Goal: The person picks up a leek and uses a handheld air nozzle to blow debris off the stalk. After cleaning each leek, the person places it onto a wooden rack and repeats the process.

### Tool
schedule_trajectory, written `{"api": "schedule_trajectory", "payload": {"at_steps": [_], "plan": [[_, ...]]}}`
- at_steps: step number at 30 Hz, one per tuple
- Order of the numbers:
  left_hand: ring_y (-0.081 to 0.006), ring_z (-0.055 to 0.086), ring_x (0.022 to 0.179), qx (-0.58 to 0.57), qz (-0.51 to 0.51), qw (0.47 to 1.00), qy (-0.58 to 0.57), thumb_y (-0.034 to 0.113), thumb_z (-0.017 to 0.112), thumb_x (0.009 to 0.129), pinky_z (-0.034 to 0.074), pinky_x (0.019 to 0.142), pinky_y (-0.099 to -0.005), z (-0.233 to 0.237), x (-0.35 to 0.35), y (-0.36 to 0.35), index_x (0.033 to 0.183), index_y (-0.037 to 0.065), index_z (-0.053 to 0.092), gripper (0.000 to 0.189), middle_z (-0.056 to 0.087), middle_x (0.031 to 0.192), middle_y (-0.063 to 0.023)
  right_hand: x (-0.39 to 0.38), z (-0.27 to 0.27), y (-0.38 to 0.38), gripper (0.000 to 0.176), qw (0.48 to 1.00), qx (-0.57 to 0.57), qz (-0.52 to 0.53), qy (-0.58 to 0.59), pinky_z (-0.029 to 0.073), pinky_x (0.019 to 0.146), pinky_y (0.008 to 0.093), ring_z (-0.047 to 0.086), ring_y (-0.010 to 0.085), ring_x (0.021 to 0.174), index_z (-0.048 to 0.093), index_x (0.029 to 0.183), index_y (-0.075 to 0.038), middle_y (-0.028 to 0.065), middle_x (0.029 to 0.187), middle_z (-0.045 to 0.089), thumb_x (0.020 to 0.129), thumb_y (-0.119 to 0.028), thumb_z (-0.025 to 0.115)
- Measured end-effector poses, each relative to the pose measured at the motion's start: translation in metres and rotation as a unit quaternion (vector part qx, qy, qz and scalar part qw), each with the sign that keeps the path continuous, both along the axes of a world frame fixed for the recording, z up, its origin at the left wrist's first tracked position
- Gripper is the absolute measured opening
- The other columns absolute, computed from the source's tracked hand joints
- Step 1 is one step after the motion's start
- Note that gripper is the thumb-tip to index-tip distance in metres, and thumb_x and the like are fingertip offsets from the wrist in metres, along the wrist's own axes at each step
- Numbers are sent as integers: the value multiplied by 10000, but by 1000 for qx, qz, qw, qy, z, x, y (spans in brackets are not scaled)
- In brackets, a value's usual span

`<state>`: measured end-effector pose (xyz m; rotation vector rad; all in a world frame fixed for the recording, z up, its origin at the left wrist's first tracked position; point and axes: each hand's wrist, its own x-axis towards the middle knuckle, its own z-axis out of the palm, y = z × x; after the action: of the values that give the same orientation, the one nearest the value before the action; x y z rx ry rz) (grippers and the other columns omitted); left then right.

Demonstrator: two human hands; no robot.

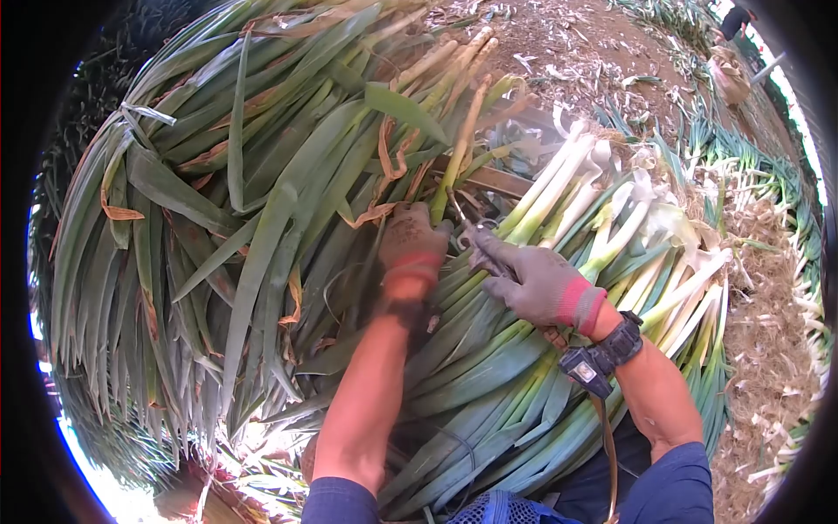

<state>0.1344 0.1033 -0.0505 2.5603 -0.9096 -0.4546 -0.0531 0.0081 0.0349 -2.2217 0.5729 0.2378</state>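
Gripping one leek stalk near mid-view, tilted, pale end up, lower green part inside gloved left hand. Left fingers clamped on stalk. Holding slim tool in gloved right hand, with fingers wrapped around its handle; thin metal tip angled up, just beside the stalk. Pink cuffs on both gloves. Dark strapped device on right wrist; below it, brown hose.

To the left: big heap of leafy leeks, with long drooping greens, some dry and brown; white tie at upper left. To the right, also below right hand: second leek heap, with white ends toward upper right. Farther out: pale scraps over brown ground, dry fibrous litter at right edge. Far upper right: sack, another person.
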Motion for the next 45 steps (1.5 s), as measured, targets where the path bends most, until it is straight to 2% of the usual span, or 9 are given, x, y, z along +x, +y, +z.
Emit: {"api": "schedule_trajectory", "payload": {"at_steps": [14, 18, 26, 31, 35, 38, 40, 43, 45], "plan": [[-379, 649, 1237, 2, -68, 998, -3, 381, 758, 865, 513, 1061, -493, -14, 7, -14, 1278, 108, 680, 501, 703, 1277, -189, 96, -33, -113, 663, 979, -160, -125, 23, 490, 1114, 455, 639, 454, 1263, 472, 1608, -157, 253, 1392, 665, 974, -244, 645], [-385, 634, 1255, 18, -70, 997, 0, 364, 763, 858, 501, 1076, -490, -17, 9, -14, 1292, 98, 673, 517, 695, 1294, -194, 87, -40, -107, 656, 972, -221, -76, -5, 490, 1101, 475, 639, 459, 1256, 463, 1614, -160, 267, 1377, 666, 984, -224, 632], [-390, 674, 1174, 21, -76, 997, 23, 369, 800, 833, 529, 1032, -478, -16, 1, -7, 1312, 87, 682, 568, 716, 1257, -203, 53, -17, -77, 644, 983, -138, -120, 3, 534, 1013, 424, 720, 382, 1127, 497, 1603, -201, 249, 1268, 723, 994, -303, 679], [-372, 723, 1061, -8, -120, 973, 197, 377, 787, 871, 555, 975, -458, -12, -16, 3, 1265, 93, 740, 488, 732, 1290, -190, 7, 15, -31, 653, 996, -28, -79, 19, 538, 971, 398, 733, 327, 1029, 500, 1603, -206, 228, 1199, 739, 987, -298, 698], [-317, 743, 1016, -10, -178, 922, 344, 355, 774, 896, 573, 915, -430, 14, -31, 8, 1209, 85, 769, 413, 756, 1228, -150, -26, 9, -13, 682, 992, -37, -48, -107, 548, 850, 505, 698, 458, 901, 484, 1588, -123, 264, 973, 718, 964, -310, 685], [-316, 735, 1094, 37, -190, 981, -31, 295, 688, 953, 560, 995, -466, 67, -13, -5, 1183, 114, 752, 300, 752, 1236, -187, -35, 39, -18, 689, 987, -6, -159, 18, 534, 887, 366, 690, 232, 916, 470, 1605, -69, 179, 1078, 731, 975, -236, 695], [-318, 741, 1061, -1, -124, 929, -349, 243, 676, 970, 589, 917, -488, 68, 23, -20, 1123, 92, 745, 226, 757, 1205, -179, -46, 20, -22, 686, 985, -16, -168, -22, 530, 920, 350, 682, 194, 955, 459, 1616, -75, 172, 1135, 737, 983, -213, 684], [-349, 763, 1010, 82, -69, 910, -401, 190, 673, 958, 612, 809, -483, 45, 70, -40, 1083, 82, 737, 177, 769, 1141, -195, -50, 17, -8, 687, 987, 41, -127, -84, 516, 982, 320, 674, 169, 1024, 457, 1623, -82, 139, 1274, 729, 985, -202, 680], [-347, 779, 954, 91, -54, 950, -293, 165, 674, 938, 616, 754, -468, 51, 63, -39, 1056, 82, 733, 156, 782, 1067, -195, -47, 20, -6, 685, 992, 34, -108, -59, 507, 996, 303, 666, 156, 1052, 455, 1624, -77, 120, 1301, 720, 987, -196, 677]]}}
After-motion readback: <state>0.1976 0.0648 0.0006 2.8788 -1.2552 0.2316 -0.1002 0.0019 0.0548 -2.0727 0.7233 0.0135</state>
